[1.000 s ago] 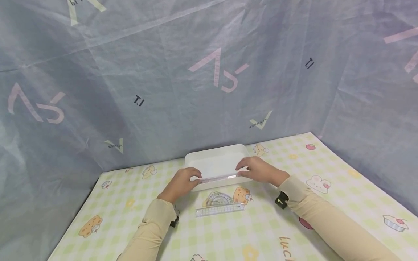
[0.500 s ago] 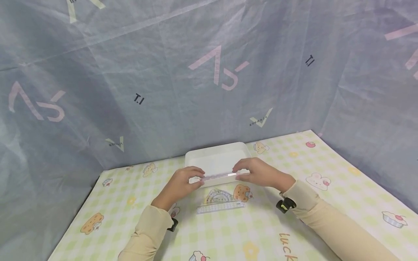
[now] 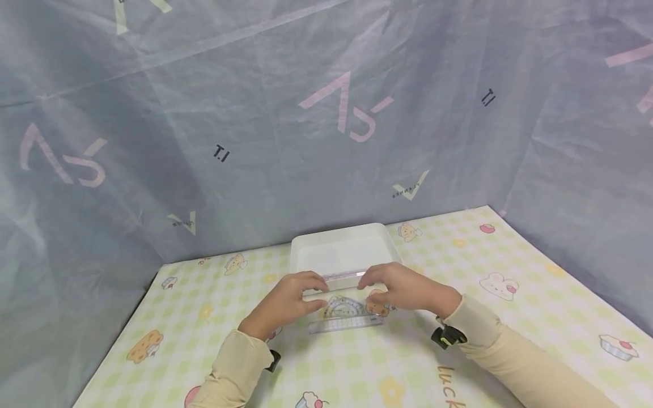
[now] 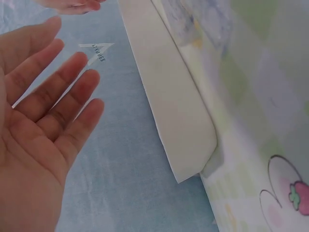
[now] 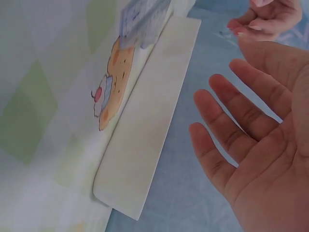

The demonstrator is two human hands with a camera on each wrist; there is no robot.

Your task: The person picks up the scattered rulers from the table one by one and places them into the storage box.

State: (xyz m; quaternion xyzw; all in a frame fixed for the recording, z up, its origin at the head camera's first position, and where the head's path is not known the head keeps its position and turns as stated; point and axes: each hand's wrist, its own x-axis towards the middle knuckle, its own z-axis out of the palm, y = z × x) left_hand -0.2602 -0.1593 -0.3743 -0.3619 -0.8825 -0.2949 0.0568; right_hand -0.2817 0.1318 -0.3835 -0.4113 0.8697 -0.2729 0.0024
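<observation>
A white rectangular tray (image 3: 347, 248) stands at the back of the table. Inside it, along the near wall, lies a clear strip that looks like a ruler (image 3: 344, 275), its ends partly hidden by the hands. My left hand (image 3: 287, 297) hovers at the tray's near left, fingers relaxed and holding nothing. At the near right, my right hand (image 3: 406, 288) is likewise spread and without a grip on anything. Between the hands, in front of the tray, a clear protractor (image 3: 343, 307) lies on the table behind another clear ruler (image 3: 346, 324). Both wrist views show palms apart from the tray wall (image 4: 169, 96).
A green-and-white checked cloth (image 3: 331, 368) with cartoon prints covers the table. Behind the tray hangs a grey-blue curtain (image 3: 265, 187), which also closes off both sides.
Both hands have let go of the clear ruler in the tray and drawn back towards the near side. The ruler stays along the tray's near wall.
</observation>
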